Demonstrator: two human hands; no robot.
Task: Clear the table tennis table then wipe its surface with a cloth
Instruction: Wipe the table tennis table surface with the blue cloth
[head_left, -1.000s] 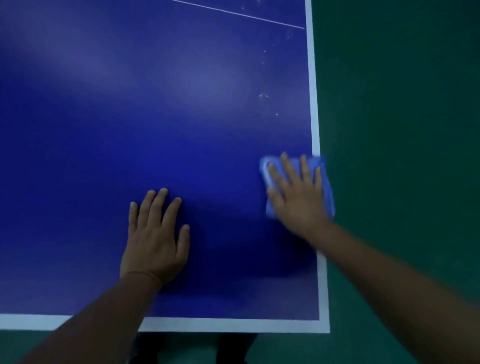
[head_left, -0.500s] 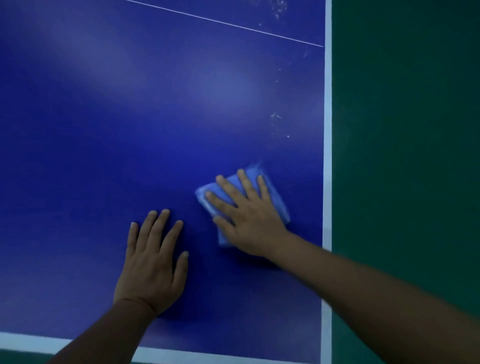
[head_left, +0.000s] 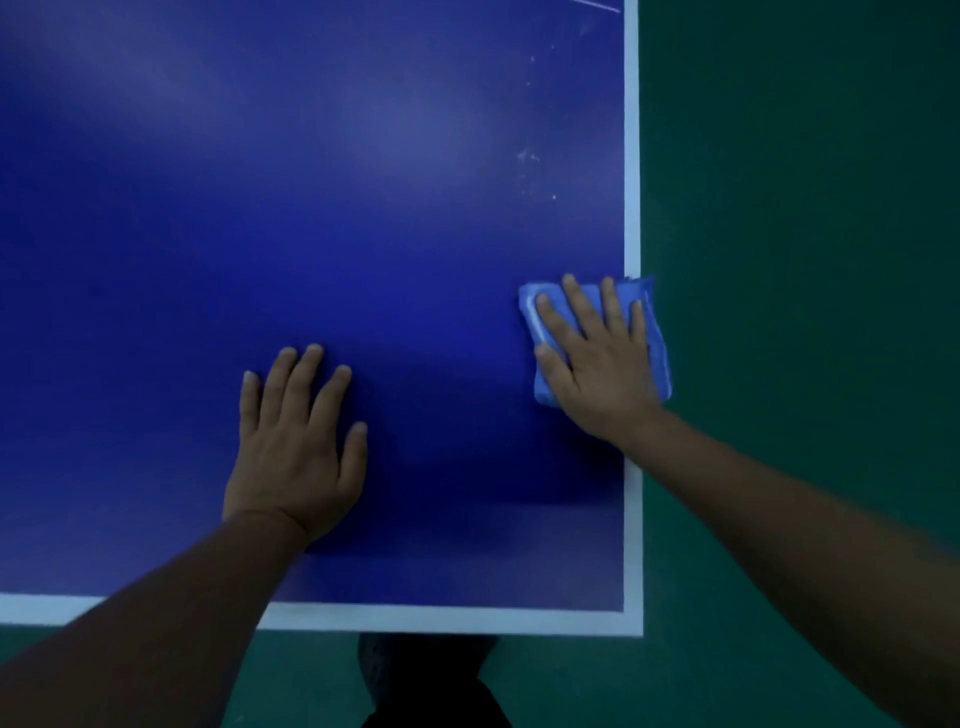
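My right hand (head_left: 597, 364) presses the folded cloth (head_left: 657, 338) flat, fingers (head_left: 582, 306) spread, at the tabletop (head_left: 311, 208) right edge; left hand (head_left: 296, 441) splayed, empty, bracing; best to overlap strokes toward the white specks (head_left: 527, 156).

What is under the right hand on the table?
A folded blue cloth lies flat under the right hand, overhanging the table at its right edge. The cloth's middle is covered by the palm.
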